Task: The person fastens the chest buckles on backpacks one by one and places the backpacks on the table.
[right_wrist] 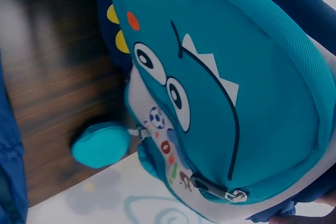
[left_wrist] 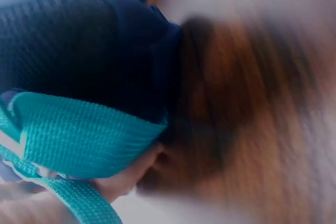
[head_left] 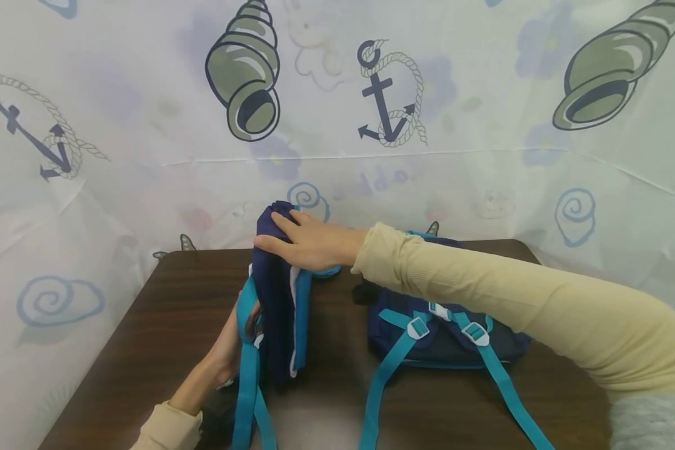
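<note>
A navy and teal children's backpack [head_left: 275,294] stands edge-on on the table, left of centre. Its teal front [right_wrist: 210,77] carries a cartoon dinosaur face with white teeth, seen in the right wrist view. My right hand [head_left: 317,240] reaches across and rests on the bag's upper part, fingers extended and spread. Low on the strap side, my left hand [head_left: 227,340] is against the back of the bag, behind a teal shoulder strap [left_wrist: 84,135]; most of its fingers are hidden. A small round teal pouch [right_wrist: 100,144] hangs by a clip from the bag's side.
A second navy backpack [head_left: 450,356] lies at the right with its back up, its teal straps [head_left: 390,369] trailing to the near edge. My right forearm passes over it. A patterned white cloth [head_left: 337,175] hangs behind the dark wooden table [head_left: 202,281].
</note>
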Action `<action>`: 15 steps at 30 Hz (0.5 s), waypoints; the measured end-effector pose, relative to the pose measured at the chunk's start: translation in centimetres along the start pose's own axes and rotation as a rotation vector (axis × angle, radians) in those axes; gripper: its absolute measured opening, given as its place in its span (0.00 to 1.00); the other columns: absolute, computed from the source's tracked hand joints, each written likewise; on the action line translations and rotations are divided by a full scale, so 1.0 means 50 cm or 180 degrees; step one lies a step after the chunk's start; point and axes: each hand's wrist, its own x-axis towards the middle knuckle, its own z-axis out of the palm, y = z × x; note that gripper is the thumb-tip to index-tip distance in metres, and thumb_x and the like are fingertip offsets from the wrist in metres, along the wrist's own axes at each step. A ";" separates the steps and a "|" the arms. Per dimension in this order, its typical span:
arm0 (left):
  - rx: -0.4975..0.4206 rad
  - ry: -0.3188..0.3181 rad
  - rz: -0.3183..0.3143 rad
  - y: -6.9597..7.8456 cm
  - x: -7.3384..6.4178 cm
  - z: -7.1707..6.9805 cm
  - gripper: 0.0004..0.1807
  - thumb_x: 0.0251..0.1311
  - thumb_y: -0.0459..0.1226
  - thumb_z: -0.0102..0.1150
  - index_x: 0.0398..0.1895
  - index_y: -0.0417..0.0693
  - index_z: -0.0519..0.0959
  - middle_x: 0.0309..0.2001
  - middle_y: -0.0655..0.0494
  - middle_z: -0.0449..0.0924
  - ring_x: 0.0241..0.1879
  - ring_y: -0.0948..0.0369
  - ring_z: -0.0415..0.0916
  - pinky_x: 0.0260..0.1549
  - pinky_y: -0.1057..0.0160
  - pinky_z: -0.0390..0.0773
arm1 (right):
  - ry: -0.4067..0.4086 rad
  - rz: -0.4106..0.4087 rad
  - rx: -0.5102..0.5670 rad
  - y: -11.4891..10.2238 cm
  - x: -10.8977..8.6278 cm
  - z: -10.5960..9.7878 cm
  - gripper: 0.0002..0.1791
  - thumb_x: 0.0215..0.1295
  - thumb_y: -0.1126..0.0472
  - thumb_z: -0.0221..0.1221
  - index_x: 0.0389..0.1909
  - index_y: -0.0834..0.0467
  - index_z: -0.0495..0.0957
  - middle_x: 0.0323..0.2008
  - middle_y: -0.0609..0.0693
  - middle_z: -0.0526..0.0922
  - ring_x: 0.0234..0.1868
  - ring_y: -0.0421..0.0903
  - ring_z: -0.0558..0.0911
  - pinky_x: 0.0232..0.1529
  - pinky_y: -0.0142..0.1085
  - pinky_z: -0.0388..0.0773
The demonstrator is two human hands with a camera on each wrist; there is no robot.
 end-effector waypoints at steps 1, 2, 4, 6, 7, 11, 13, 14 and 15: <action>0.0029 -0.0006 0.0004 0.001 -0.001 0.003 0.46 0.67 0.72 0.20 0.81 0.62 0.38 0.82 0.50 0.29 0.78 0.38 0.25 0.67 0.23 0.33 | -0.0003 -0.0018 0.0036 0.007 -0.002 0.000 0.44 0.72 0.28 0.34 0.81 0.45 0.38 0.82 0.53 0.40 0.81 0.55 0.45 0.78 0.56 0.45; 0.0046 -0.0022 -0.0001 0.002 -0.001 0.005 0.47 0.66 0.73 0.18 0.81 0.61 0.36 0.82 0.49 0.27 0.78 0.37 0.24 0.66 0.22 0.32 | -0.0006 -0.0033 0.0071 0.013 -0.005 -0.001 0.44 0.72 0.28 0.34 0.81 0.45 0.38 0.81 0.53 0.39 0.81 0.56 0.45 0.78 0.56 0.45; 0.0091 -0.0039 -0.0015 0.001 -0.001 0.008 0.49 0.65 0.73 0.17 0.81 0.58 0.35 0.81 0.45 0.28 0.78 0.36 0.25 0.66 0.22 0.34 | -0.0001 -0.0045 0.0143 0.029 -0.010 -0.001 0.44 0.72 0.28 0.34 0.81 0.45 0.38 0.81 0.53 0.39 0.81 0.56 0.46 0.78 0.56 0.45; 0.0108 -0.0090 -0.0052 -0.001 -0.001 0.010 0.50 0.66 0.73 0.17 0.81 0.54 0.35 0.81 0.43 0.31 0.78 0.36 0.29 0.68 0.25 0.36 | 0.0011 -0.0037 0.0212 0.046 -0.014 0.002 0.44 0.73 0.28 0.34 0.81 0.45 0.38 0.81 0.53 0.39 0.81 0.56 0.45 0.78 0.56 0.44; 0.0139 -0.0102 -0.0062 -0.001 -0.001 0.011 0.50 0.66 0.73 0.17 0.81 0.53 0.34 0.81 0.42 0.32 0.78 0.36 0.29 0.69 0.26 0.35 | 0.0024 -0.0019 0.0240 0.055 -0.017 0.004 0.43 0.73 0.28 0.34 0.81 0.45 0.39 0.81 0.53 0.39 0.81 0.56 0.45 0.78 0.57 0.44; 0.0343 -0.0158 -0.0104 -0.001 -0.002 0.013 0.50 0.66 0.73 0.16 0.81 0.53 0.33 0.81 0.44 0.29 0.79 0.40 0.24 0.70 0.29 0.29 | 0.0065 0.0028 0.0324 0.091 -0.028 0.013 0.42 0.73 0.29 0.32 0.81 0.46 0.39 0.81 0.53 0.39 0.81 0.56 0.45 0.78 0.58 0.43; 0.0407 -0.0184 -0.0076 0.002 -0.003 0.012 0.49 0.66 0.73 0.16 0.81 0.57 0.34 0.82 0.48 0.26 0.79 0.42 0.21 0.69 0.29 0.27 | 0.0073 0.0032 0.0391 0.106 -0.034 0.016 0.42 0.74 0.30 0.32 0.81 0.46 0.39 0.81 0.54 0.38 0.81 0.56 0.44 0.78 0.58 0.42; 0.0427 -0.0227 -0.0060 0.003 -0.002 0.011 0.47 0.66 0.73 0.15 0.82 0.59 0.35 0.82 0.50 0.26 0.79 0.42 0.21 0.69 0.28 0.27 | 0.0073 0.0024 0.0419 0.113 -0.037 0.017 0.41 0.74 0.31 0.32 0.81 0.46 0.38 0.81 0.53 0.38 0.81 0.56 0.44 0.78 0.58 0.42; 0.0446 -0.0274 -0.0032 0.005 -0.002 0.010 0.46 0.67 0.72 0.14 0.81 0.61 0.36 0.82 0.52 0.26 0.79 0.43 0.20 0.68 0.27 0.27 | 0.0079 0.0014 0.0454 0.118 -0.040 0.018 0.41 0.74 0.31 0.32 0.81 0.45 0.38 0.81 0.53 0.38 0.81 0.56 0.43 0.78 0.59 0.41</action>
